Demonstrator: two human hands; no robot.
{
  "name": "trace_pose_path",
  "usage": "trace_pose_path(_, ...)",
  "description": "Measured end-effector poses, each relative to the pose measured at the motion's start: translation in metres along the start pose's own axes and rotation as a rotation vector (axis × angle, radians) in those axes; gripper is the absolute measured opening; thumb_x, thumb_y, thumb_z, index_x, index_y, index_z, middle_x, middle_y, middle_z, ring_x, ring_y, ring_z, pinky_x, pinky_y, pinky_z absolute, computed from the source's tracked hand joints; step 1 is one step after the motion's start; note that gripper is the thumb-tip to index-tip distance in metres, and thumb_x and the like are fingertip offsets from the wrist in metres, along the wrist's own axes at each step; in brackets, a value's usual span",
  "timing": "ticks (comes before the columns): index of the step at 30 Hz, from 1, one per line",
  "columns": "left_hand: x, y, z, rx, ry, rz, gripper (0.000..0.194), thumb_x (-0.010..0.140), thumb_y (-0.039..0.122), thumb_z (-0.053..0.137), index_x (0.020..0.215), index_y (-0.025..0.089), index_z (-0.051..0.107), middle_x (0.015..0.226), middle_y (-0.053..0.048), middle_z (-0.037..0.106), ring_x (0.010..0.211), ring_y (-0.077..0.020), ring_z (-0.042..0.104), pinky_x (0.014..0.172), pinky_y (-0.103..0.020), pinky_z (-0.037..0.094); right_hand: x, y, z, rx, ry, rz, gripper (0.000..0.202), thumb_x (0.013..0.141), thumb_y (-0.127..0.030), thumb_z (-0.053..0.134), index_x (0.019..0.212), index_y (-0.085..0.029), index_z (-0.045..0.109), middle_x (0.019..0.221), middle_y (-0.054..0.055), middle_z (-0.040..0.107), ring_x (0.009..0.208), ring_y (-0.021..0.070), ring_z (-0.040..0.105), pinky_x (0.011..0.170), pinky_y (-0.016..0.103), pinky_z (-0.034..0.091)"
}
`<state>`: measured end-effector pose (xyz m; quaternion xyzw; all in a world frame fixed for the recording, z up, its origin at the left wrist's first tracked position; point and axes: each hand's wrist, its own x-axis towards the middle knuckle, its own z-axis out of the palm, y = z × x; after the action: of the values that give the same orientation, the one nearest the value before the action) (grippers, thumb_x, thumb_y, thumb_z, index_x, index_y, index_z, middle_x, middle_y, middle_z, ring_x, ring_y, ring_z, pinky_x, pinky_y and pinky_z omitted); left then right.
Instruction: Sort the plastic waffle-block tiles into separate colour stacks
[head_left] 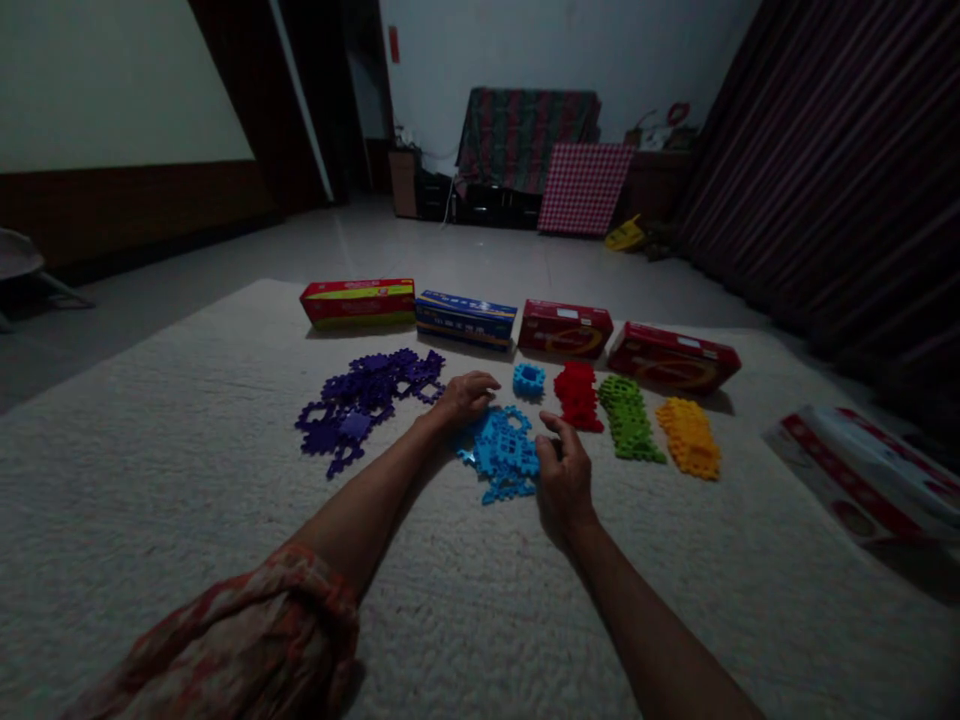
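Light blue interlocking plastic tiles (504, 445) lie in a loose pile between my two hands. My left hand (466, 397) rests at the pile's upper left edge, fingers stretched toward the right. At the right edge is my right hand (564, 465), its index finger extended and thumb apart, with nothing seen in it. A small light blue stack (529, 379) sits just beyond the pile. Further right stand grouped red tiles (578, 396), green tiles (630, 418) and yellow tiles (688, 437). Dark purple tiles (367, 395) are spread out left of my left hand.
Along the back of the pale mat (187, 480) stand a red-and-yellow box (360, 304), a blue box (466, 320), a red box (565, 329) and another red box (673, 358). A white-and-red carton (870, 475) lies at the right. Covered furniture (525, 140) stands against the far wall.
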<state>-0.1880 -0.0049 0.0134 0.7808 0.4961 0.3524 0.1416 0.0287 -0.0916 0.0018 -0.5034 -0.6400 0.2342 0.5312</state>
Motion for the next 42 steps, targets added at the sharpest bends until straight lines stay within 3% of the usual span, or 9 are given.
trace_pose_path(3,0.004,0.003,0.015,-0.215,-0.061,0.037,0.031,0.076,0.012,0.056,0.097,0.019,0.078,0.105,-0.008,0.077,0.1,-0.0192,0.071,0.095,-0.033,0.055,-0.002,0.002,-0.004,-0.014,-0.008,0.057,0.037,0.09,-0.035,0.052,0.121,-0.019,0.065,0.117,0.013,0.071,0.105,0.0265,0.067,0.094,0.044,0.054)
trace_pose_path(10,0.004,0.0,0.018,-0.616,-0.113,-0.196,0.042,0.069,0.01,0.051,0.1,0.016,0.078,0.09,-0.004,0.079,0.076,-0.0156,0.073,0.077,-0.028,0.059,0.032,0.012,-0.003,-0.26,-0.222,-0.072,0.033,0.084,-0.028,0.055,0.113,-0.02,0.067,0.113,0.012,0.072,0.103,0.0267,0.068,0.094,0.044,0.054)
trace_pose_path(14,0.007,0.003,0.021,-0.707,-0.097,-0.255,0.043,0.067,0.008,0.049,0.099,0.016,0.077,0.08,-0.002,0.077,0.066,-0.0122,0.07,0.07,-0.024,0.057,0.056,0.015,0.004,-0.388,-0.371,-0.119,0.03,0.081,-0.027,0.06,0.108,-0.021,0.069,0.103,0.01,0.073,0.093,0.0251,0.068,0.087,0.041,0.056)
trace_pose_path(19,0.009,0.008,0.02,-0.777,-0.115,-0.315,0.04,0.068,0.01,0.05,0.098,0.014,0.076,0.069,-0.001,0.073,0.055,-0.0108,0.066,0.058,-0.021,0.052,0.059,0.016,0.001,-0.375,-0.484,-0.182,0.027,0.078,-0.023,0.063,0.105,-0.022,0.069,0.103,0.007,0.072,0.094,0.023,0.068,0.087,0.038,0.055)
trace_pose_path(28,0.01,0.013,0.019,-0.804,-0.002,-0.418,0.031,0.069,0.011,0.054,0.092,0.014,0.075,0.067,0.0,0.07,0.051,-0.0101,0.062,0.053,-0.021,0.05,0.058,0.009,-0.007,-0.339,-0.492,-0.182,0.029,0.08,-0.017,0.057,0.105,-0.021,0.07,0.1,0.007,0.072,0.087,0.0206,0.068,0.081,0.035,0.056)
trace_pose_path(31,0.011,0.014,0.018,-0.872,0.051,-0.478,0.027,0.071,0.012,0.055,0.091,0.013,0.074,0.069,0.0,0.069,0.049,-0.0097,0.061,0.05,-0.021,0.05,0.079,-0.002,-0.014,-0.41,-0.453,-0.34,0.043,0.081,-0.019,0.057,0.122,-0.022,0.065,0.121,0.01,0.068,0.108,0.0247,0.065,0.095,0.041,0.053)
trace_pose_path(34,0.012,0.017,0.017,-0.956,0.09,-0.546,0.024,0.073,0.012,0.056,0.091,0.013,0.071,0.072,-0.001,0.068,0.051,-0.0097,0.062,0.049,-0.021,0.051,0.114,-0.005,-0.014,-0.592,-0.538,-0.463,0.059,0.075,-0.021,0.065,0.134,-0.021,0.058,0.14,0.013,0.059,0.13,0.0334,0.052,0.109,0.054,0.041)
trace_pose_path(37,0.013,0.019,0.016,-0.986,0.097,-0.575,0.021,0.075,0.011,0.056,0.091,0.012,0.07,0.071,-0.001,0.067,0.051,-0.0094,0.063,0.049,-0.021,0.052,0.149,0.002,-0.005,-0.776,-0.652,-0.426,0.068,0.07,-0.021,0.072,0.136,-0.018,0.056,0.142,0.018,0.057,0.131,0.04,0.048,0.109,0.062,0.034)
trace_pose_path(42,0.014,0.018,0.016,-0.991,0.096,-0.583,0.02,0.076,0.009,0.056,0.091,0.013,0.07,0.071,0.0,0.067,0.051,-0.009,0.063,0.046,-0.019,0.05,0.175,0.02,0.011,-0.838,-0.78,-0.394,0.075,0.069,-0.022,0.076,0.141,-0.022,0.053,0.139,0.016,0.061,0.13,0.0378,0.052,0.112,0.06,0.032)
